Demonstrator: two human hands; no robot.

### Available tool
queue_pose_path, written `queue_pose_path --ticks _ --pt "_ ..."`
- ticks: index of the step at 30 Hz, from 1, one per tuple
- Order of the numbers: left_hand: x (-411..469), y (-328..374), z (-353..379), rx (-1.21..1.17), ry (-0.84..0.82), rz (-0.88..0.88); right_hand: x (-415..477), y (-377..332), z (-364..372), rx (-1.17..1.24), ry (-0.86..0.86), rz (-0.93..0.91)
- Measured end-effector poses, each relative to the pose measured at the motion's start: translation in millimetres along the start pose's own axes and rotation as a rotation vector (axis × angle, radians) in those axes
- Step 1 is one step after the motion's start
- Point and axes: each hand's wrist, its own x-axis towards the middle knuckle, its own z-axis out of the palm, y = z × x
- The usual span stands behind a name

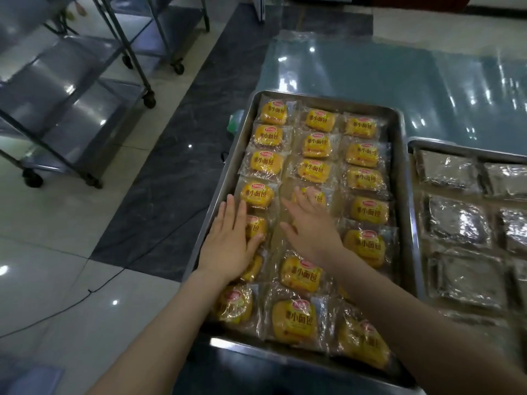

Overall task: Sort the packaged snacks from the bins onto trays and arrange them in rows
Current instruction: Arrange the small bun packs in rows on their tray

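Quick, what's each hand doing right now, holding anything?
Left hand: open, lying flat on yellow packets.
Right hand: open, fingers spread over a middle-column packet.

My shiny table [385, 72]
A big metal tray [409, 195] lies on it, with a second tray [462, 149] just beside, on my right.

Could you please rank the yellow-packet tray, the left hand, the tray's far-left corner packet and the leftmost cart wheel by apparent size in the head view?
1. Yellow-packet tray
2. Left hand
3. Far-left corner packet; it lies farther away, so this rank is unsure
4. Leftmost cart wheel
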Motion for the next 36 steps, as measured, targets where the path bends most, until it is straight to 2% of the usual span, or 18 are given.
queue_pose_path --ticks 6,9,14,19,23,29,36 --pt "-53.4 -0.2 2.8 -0.237 0.010 -0.058 -13.8 -35.3 -2.6 0.074 -0.043 -0.184" --pt "-72.6 -6.2 7.4 -0.185 -0.009 -0.065 -16.1 -50.2 2.2 0.072 -0.112 -0.259" --pt "-92.9 -11.8 12.5 -0.043 -0.034 0.052 -15.6 -55.0 19.0 -0.116 -0.258 -0.365" --pt "-97.5 -15.2 14.4 0.030 -0.107 0.084 -13.1 -53.3 26.4 -0.226 -0.342 -0.326" --pt "-98.0 -14.3 12.3 0.050 -0.127 0.083 -10.7 -57.1 21.2 -0.219 -0.393 -0.293" --pt "-100.7 -14.9 12.2 0.047 -0.102 0.072 -31.2 -46.0 15.5 -0.180 -0.267 -0.288" --pt "-99.9 -18.2 14.2 0.047 -0.124 0.076 -55.3 -32.9 18.8 -0.216 -0.309 -0.233"
